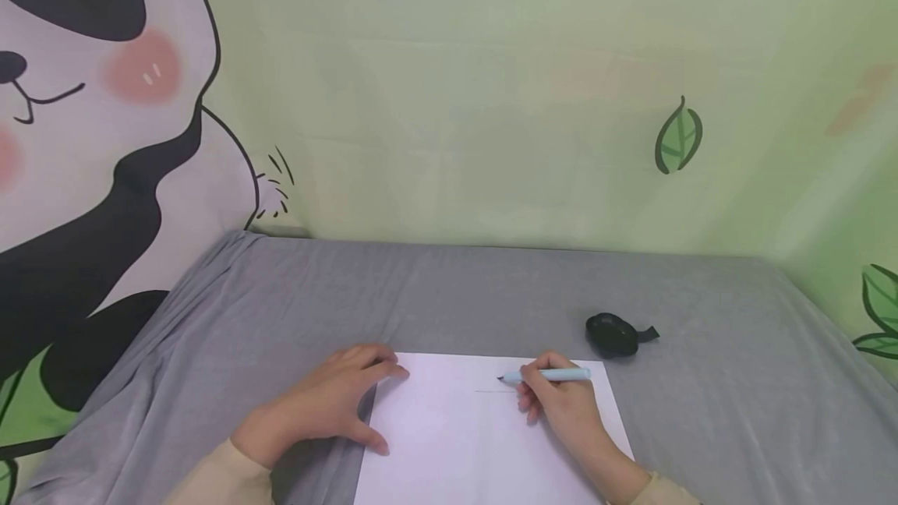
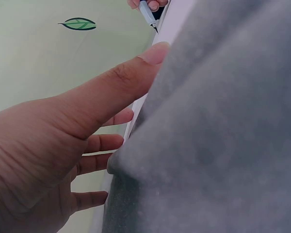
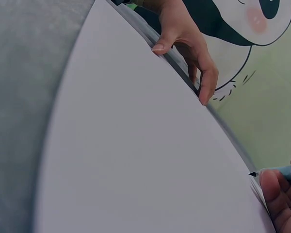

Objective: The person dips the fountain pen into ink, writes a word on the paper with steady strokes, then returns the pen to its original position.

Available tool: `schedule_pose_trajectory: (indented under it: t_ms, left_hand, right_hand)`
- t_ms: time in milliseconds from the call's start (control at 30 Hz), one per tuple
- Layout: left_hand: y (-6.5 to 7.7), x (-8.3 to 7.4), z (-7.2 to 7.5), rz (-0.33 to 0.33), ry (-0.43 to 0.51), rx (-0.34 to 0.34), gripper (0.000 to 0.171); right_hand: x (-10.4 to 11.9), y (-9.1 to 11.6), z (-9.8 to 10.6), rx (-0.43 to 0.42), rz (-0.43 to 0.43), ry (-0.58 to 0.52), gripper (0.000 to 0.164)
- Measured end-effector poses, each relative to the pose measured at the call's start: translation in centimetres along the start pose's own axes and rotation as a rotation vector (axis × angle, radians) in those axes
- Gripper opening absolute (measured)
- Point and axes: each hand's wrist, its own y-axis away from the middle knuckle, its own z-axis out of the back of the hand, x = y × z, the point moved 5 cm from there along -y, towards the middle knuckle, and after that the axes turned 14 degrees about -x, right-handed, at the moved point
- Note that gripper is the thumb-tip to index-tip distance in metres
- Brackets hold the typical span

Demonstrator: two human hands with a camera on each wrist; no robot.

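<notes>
Over the paper (image 1: 435, 427), the right hand (image 1: 564, 404) has fingers clamped on a pen (image 1: 570, 374), likely light, stiff and best held near the front. The left hand (image 1: 333, 396), fingers apart, touches the paper's edge, probably easily creased.
</notes>
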Motion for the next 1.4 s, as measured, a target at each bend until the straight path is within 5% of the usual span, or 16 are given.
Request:
schedule_pose_trajectory:
  t_ms: [1400]
  left_hand:
    - [-0.03, -0.02, 0.03, -0.012, -0.007, -0.010, 0.084]
  right_hand:
    - [0.13, 0.54, 0.13, 0.036, -0.009, -0.004, 0.012]
